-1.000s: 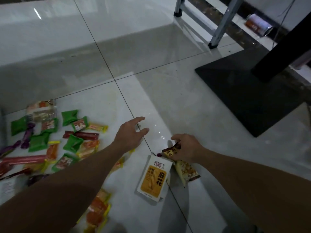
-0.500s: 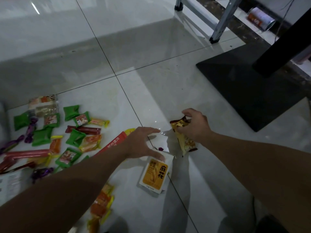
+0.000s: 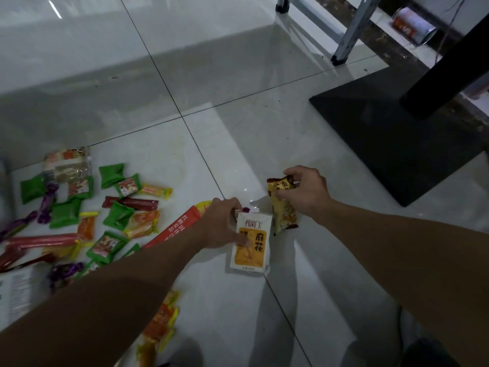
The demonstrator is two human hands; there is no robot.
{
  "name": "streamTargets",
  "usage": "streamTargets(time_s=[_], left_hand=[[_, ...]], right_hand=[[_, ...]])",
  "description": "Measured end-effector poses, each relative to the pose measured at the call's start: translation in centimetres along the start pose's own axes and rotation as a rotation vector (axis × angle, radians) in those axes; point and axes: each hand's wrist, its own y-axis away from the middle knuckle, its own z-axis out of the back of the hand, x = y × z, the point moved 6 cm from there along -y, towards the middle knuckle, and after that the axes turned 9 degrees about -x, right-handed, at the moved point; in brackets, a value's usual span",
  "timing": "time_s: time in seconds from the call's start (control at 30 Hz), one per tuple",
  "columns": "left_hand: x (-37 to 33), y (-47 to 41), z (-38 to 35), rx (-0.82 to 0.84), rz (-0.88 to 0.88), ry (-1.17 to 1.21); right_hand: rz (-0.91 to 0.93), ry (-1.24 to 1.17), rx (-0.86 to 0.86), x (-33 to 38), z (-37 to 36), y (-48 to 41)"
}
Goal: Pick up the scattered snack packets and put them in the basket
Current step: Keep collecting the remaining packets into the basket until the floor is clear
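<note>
— What is reading clearly down there?
— The white packet (image 3: 250, 246) is showing two big black characters, 麻花, on its orange panel; thinner characters are running across its white top, but I am not making them out; the left hand (image 3: 219, 223) is covering smaller print beside them.
— And the long red packet (image 3: 180, 226)?
— White characters are running along it, starting with 红糖; the rest is blurring.
— Anything else?
— The yellow packet (image 3: 283, 215) is carrying dark characters near its top, half hidden by the right hand (image 3: 304, 194); the can (image 3: 412, 25) is showing white lettering on orange, too small to read; the printed sheet (image 3: 13, 295) is blurring likewise.
</note>
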Motion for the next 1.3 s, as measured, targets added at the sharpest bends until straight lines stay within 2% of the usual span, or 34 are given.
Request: streamTargets(time_s=[0.1, 0.23, 0.4, 0.5, 0.87, 1.3], left_hand=[[0.5, -0.3, 0.5, -0.023, 0.144, 0.347], [1.5, -1.0, 2.2, -0.211, 0.234, 0.531], [3.8, -0.9, 5.9, -0.521, 0.295, 0.545], [4.5, -0.3, 8.6, -0.644, 0.322, 0.542], [6.8, 3.9, 18.2, -0.867, 0.298, 0.707], [12.8, 16.6, 33.6, -1.213, 0.329, 0.736]], right_hand=[[0.019, -0.025, -0.008, 0.8, -0.1, -0.5], [0.046, -0.028, -0.039, 2.0, -0.1, -1.2], [0.078, -0.058, -0.033, 3.9, -0.9, -1.5], [0.127, -0.061, 0.002, 6.0, -2.0, -1.4], [0.307, -0.134, 0.103, 17.0, -7.8, 0.9], [0.564, -0.183, 0.253, 32.8, -16.6, 8.8]])
